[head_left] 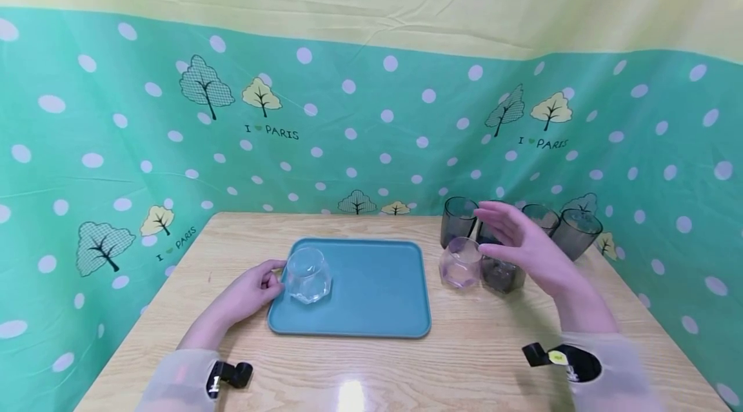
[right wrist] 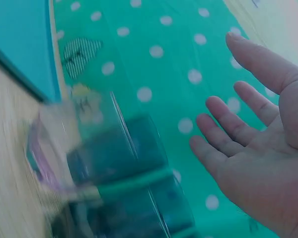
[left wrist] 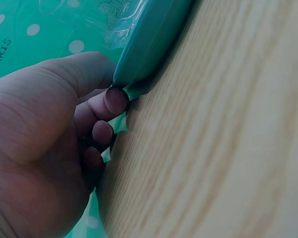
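Note:
A blue rectangular tray (head_left: 377, 293) lies on the wooden table, with a clear faceted glass (head_left: 309, 280) upright at its left end. At the tray's left edge, my left hand (head_left: 249, 296) pinches the rim between thumb and index finger, as the left wrist view shows; the other fingers are curled. My right hand (head_left: 531, 251) is raised over the glasses on the right, its fingers spread and holding nothing. Just left of it stands a faceted glass with a pinkish tint (head_left: 460, 265). A dark faceted glass (head_left: 502, 275) is beneath the hand, partly covered by it.
Several tall smoky glasses stand at the back right, among them one at the left (head_left: 457, 222) and one at the right (head_left: 577, 235). A green dotted cloth (head_left: 348, 135) hangs behind the wooden table (head_left: 360, 367) and along its sides.

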Motion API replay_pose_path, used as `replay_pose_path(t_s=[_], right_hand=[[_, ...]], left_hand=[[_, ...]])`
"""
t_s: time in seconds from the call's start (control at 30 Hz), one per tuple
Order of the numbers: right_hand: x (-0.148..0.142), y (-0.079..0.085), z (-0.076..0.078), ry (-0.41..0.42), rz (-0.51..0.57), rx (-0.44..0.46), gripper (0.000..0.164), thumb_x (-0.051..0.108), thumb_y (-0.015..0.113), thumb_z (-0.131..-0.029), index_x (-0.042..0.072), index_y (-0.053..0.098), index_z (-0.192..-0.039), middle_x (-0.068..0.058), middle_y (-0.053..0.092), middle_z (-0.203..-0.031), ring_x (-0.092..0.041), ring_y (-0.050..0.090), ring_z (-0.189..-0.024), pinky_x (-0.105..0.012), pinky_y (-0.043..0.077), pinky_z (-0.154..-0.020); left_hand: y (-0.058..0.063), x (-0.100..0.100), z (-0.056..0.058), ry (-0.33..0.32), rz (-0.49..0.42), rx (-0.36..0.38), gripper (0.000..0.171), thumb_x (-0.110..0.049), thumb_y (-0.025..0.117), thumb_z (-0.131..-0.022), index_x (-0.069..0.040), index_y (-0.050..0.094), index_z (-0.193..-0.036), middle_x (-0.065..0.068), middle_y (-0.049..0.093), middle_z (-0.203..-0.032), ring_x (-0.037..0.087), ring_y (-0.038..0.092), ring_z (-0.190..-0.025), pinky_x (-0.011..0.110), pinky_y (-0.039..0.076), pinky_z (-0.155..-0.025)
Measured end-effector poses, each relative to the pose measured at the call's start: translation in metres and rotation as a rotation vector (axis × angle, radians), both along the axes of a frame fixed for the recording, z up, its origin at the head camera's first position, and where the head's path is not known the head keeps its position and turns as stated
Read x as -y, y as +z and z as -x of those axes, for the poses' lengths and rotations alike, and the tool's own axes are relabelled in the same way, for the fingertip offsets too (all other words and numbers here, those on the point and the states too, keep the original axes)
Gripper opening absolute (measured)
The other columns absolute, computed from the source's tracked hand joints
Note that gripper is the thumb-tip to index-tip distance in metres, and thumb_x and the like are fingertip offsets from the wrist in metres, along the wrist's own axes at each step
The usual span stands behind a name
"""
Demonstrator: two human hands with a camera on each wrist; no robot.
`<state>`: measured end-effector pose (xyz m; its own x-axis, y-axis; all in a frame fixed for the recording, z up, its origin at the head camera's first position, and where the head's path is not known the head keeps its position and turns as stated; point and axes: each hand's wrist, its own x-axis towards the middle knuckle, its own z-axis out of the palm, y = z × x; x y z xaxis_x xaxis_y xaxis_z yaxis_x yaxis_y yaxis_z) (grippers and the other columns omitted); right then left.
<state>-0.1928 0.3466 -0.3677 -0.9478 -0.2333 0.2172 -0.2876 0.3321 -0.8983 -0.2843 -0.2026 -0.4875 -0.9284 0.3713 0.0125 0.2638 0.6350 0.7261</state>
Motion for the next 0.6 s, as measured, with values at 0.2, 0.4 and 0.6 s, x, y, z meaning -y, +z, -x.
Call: replay_pose_path(t_s=[0.2,0.4,0.6], right_hand=[[0.042,-0.003,0.014,0.051,0.043,0.027,0.081,0.014,0.081,-0.102,0.014,0.037,-0.17,-0.013,0.043,-0.17,-0.036,0.033,-0.162,-0.042,0.031,-0.127],[0.089,-0.009,0.026,0.105,0.13,0.058,0.089,0.013,0.086,-0.098,0.016,0.036,-0.171,-0.01,0.045,-0.168,-0.035,0.037,-0.16,-0.053,0.027,-0.129],[0.129,-0.015,0.037,0.167,0.18,0.069,0.091,0.005,0.086,-0.095,0.016,0.037,-0.171,-0.012,0.046,-0.167,-0.034,0.039,-0.159,-0.049,0.031,-0.128]], left_hand=[[0.001,-0.001,-0.002,0.012,-0.005,0.019,0.059,-0.013,0.071,-0.106,0.002,0.051,-0.159,0.001,0.062,-0.088,0.018,0.058,-0.081,0.03,0.048,-0.078],[0.001,-0.001,-0.004,0.024,0.002,0.024,0.058,-0.013,0.071,-0.106,0.002,0.052,-0.159,0.001,0.061,-0.088,0.018,0.058,-0.081,0.031,0.048,-0.079],[0.002,-0.001,-0.003,0.013,-0.001,0.013,0.058,-0.013,0.071,-0.105,0.002,0.052,-0.158,0.001,0.061,-0.087,0.018,0.058,-0.08,0.03,0.048,-0.078]])
